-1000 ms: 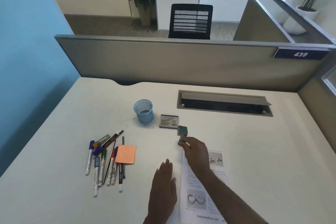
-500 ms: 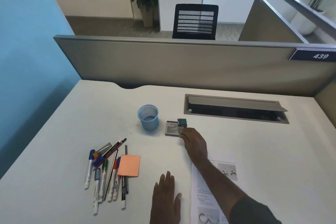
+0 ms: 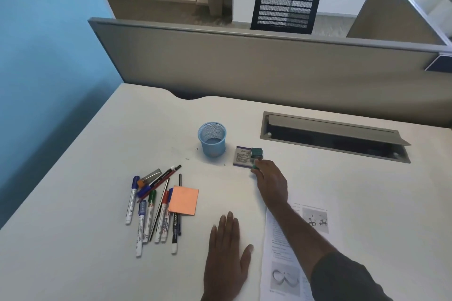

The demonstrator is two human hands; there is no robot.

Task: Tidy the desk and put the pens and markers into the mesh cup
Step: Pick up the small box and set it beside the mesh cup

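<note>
The light blue mesh cup [image 3: 212,140] stands upright near the desk's middle, and its visible inside holds nothing. Several pens and markers [image 3: 153,206] lie in a loose pile to its near left, with an orange sticky pad [image 3: 183,200] lying over some of them. My right hand [image 3: 271,182] reaches forward, and its fingertips pinch the near end of a small green block [image 3: 256,153]. That block rests at the right edge of a small purple-and-white box [image 3: 242,156] just right of the cup. My left hand [image 3: 227,258] lies flat, palm down, on the desk near me.
A printed sheet of paper [image 3: 285,269] lies under my right forearm at the near right. A cable slot with a raised flap [image 3: 335,138] is set into the desk at the back right. A grey partition [image 3: 244,61] bounds the far edge, and a blue wall is on the left.
My right hand has carried the green block forward and left from near the paper to the purple-and-white box. My left hand has stayed flat on the desk.
</note>
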